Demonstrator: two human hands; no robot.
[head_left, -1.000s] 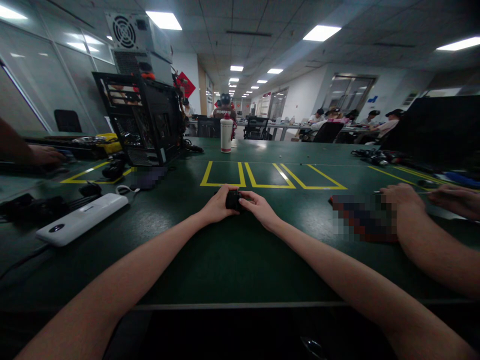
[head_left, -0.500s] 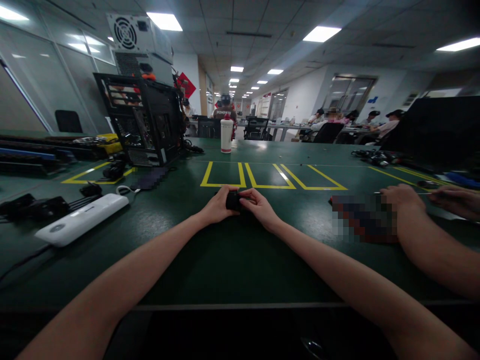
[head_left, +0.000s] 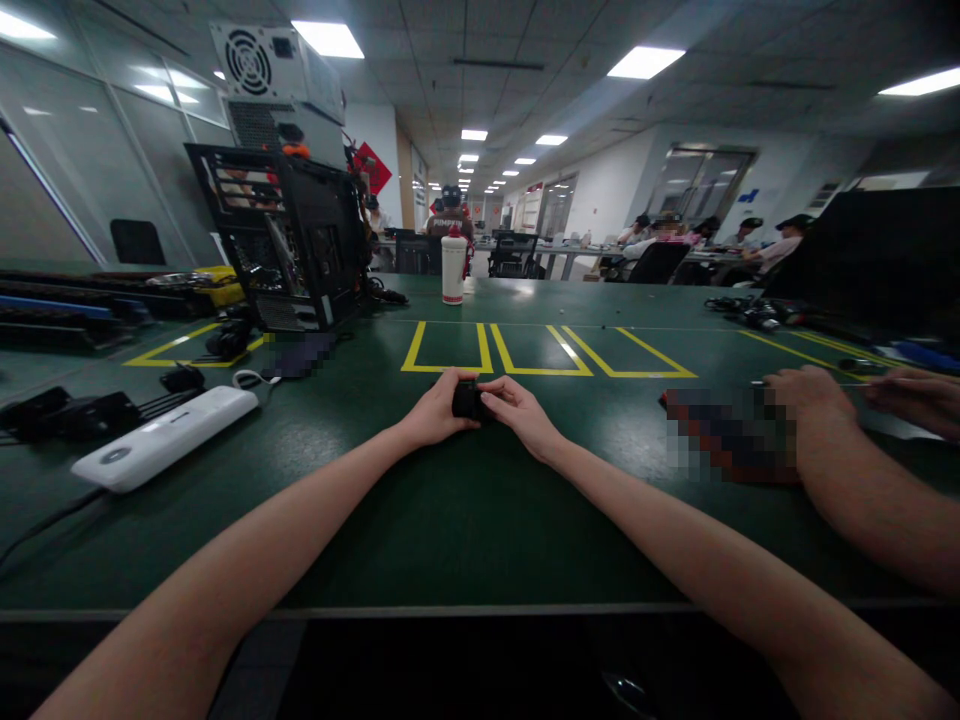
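Observation:
A small black object is between my two hands, over the green table and just in front of the yellow tape outlines. My left hand grips it from the left, with the fingers behind and the thumb at the near side. From the right, my right hand pinches at its edge with thumb and fingertips. The object's details are too dark to make out.
A white power strip and a black computer case stand left. Behind the tape is a white cup. Another person's hands are at the right, by a blurred-out item.
My hands and the black object stay nearly in place. At the right, the other person's hands have shifted slightly to the right.

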